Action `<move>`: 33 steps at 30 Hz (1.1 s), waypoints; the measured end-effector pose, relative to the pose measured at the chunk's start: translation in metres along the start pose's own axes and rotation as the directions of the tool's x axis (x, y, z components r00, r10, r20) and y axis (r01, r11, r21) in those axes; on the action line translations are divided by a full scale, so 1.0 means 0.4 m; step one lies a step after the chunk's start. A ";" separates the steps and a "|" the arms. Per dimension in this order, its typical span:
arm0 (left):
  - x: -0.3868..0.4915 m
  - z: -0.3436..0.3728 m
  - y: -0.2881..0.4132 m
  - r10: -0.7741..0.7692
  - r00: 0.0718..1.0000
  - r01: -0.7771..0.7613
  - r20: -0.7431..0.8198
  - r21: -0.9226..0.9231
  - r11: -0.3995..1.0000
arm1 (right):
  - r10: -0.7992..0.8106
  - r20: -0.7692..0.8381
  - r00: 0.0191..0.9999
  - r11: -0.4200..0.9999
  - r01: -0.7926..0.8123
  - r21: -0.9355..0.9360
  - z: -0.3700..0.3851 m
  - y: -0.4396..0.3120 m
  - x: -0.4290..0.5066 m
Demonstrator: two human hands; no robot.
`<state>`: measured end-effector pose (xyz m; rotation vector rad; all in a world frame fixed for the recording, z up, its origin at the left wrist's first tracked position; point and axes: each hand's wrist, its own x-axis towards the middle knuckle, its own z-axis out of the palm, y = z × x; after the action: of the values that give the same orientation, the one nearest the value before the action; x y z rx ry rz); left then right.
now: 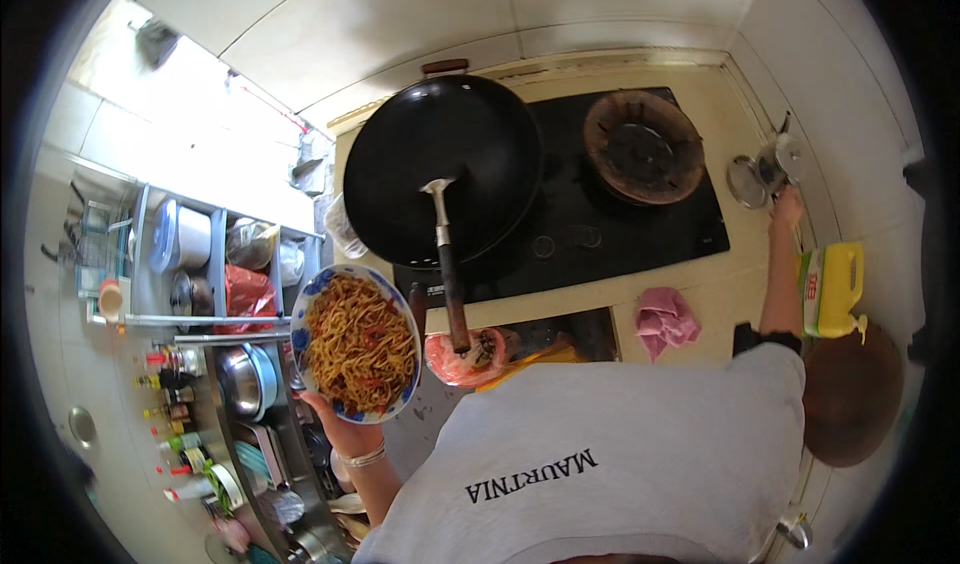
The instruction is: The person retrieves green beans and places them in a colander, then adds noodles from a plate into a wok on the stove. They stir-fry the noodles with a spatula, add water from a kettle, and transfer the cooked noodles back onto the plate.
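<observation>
My left hand (345, 430) holds a blue-and-white patterned plate (299, 339) from below by its near rim. Noodles with red pieces (361, 345) cover most of the plate. Right of it, a black wok (480, 151) sits on the black cooktop (566, 256), with a wooden-handled spatula (448, 271) resting in it. Far to the right, my right hand (786, 205) reaches to the lower side of a small metal pot (780, 160); its fingers are too small to make out. A round metal lid (747, 181) lies beside the pot.
A brown round pan (643, 146) stands on the cooktop's right. A pink cloth (666, 321) lies on the front counter. A yellow jug (831, 290) and a round brown board (853, 395) are at right. Shelves (217, 316) with basins, bottles and bags fill the left side.
</observation>
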<state>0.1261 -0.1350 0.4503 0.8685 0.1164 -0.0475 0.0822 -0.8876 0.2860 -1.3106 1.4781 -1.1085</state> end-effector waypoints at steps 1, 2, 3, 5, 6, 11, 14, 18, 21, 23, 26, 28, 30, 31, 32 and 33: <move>0.005 -0.009 0.005 0.028 1.000 -0.028 -0.013 0.012 1.000 | 0.021 0.130 0.991 0.999 -0.027 0.041 -0.019 -0.052 -0.034; 0.007 -0.017 0.004 0.050 0.999 -0.049 -0.022 0.021 0.999 | 0.034 0.256 0.966 0.995 -0.055 0.078 -0.044 -0.098 -0.070; 0.011 -0.025 0.005 0.068 0.998 -0.068 -0.014 0.031 0.997 | 0.049 0.351 0.935 0.991 -0.088 0.097 -0.060 -0.147 -0.110; 0.015 -0.042 0.009 0.086 0.996 -0.085 -0.029 0.039 0.996 | -0.005 0.507 0.862 0.975 -0.109 0.195 -0.078 -0.227 -0.195; 0.016 -0.052 0.013 0.087 0.995 -0.086 -0.049 0.019 0.996 | -0.017 0.566 0.824 0.963 -0.137 0.230 -0.084 -0.262 -0.239; 0.005 -0.120 0.030 0.088 0.995 -0.090 -0.047 -0.062 0.994 | -0.043 0.799 0.599 0.939 -0.248 0.236 -0.085 -0.439 -0.454; -0.006 -0.166 0.034 0.115 0.987 -0.124 -0.116 -0.072 0.990 | -0.044 0.868 0.494 0.969 -0.189 0.157 -0.062 -0.533 -0.585; -0.034 -0.221 0.030 0.164 0.969 -0.179 -0.182 -0.071 0.981 | -0.034 0.929 0.369 0.997 -0.048 0.056 -0.002 -0.615 -0.730; -0.068 -0.257 0.031 0.196 0.962 -0.219 -0.190 -0.112 0.969 | -0.051 0.968 0.245 0.996 0.082 0.032 0.055 -0.647 -0.814; -0.097 -0.283 0.036 0.227 0.944 -0.250 -0.240 -0.072 0.965 | -0.033 0.984 0.173 0.986 0.169 0.003 0.097 -0.658 -0.867; -0.141 -0.319 0.043 0.295 0.929 -0.317 -0.223 -0.071 0.946 | -0.008 0.998 0.067 0.941 0.338 -0.016 0.152 -0.672 -0.941; -0.172 -0.342 0.045 0.317 0.891 -0.344 -0.325 -0.025 0.939 | 0.026 0.999 0.024 0.906 0.422 -0.034 0.183 -0.678 -0.985; -0.199 -0.364 0.045 0.330 0.868 -0.358 -0.371 -0.010 0.934 | 0.049 0.998 -0.026 0.880 0.475 -0.031 0.207 -0.679 -1.024; -0.211 -0.372 0.046 0.337 0.857 -0.368 -0.390 -0.004 0.930 | 0.061 0.997 -0.043 0.865 0.502 -0.031 0.219 -0.682 -1.040; -0.223 -0.380 0.046 0.341 0.856 -0.376 -0.389 -0.016 0.926 | 0.064 0.997 -0.037 0.842 0.539 -0.034 0.231 -0.684 -1.055; -0.234 -0.387 0.045 0.338 0.859 -0.382 -0.384 -0.042 0.923 | 0.068 0.997 -0.030 0.818 0.575 -0.038 0.243 -0.686 -1.068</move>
<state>0.0220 -0.0057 0.3762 0.7617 0.3063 0.4770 0.2815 -0.4863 0.5435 -2.1054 0.2352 0.3092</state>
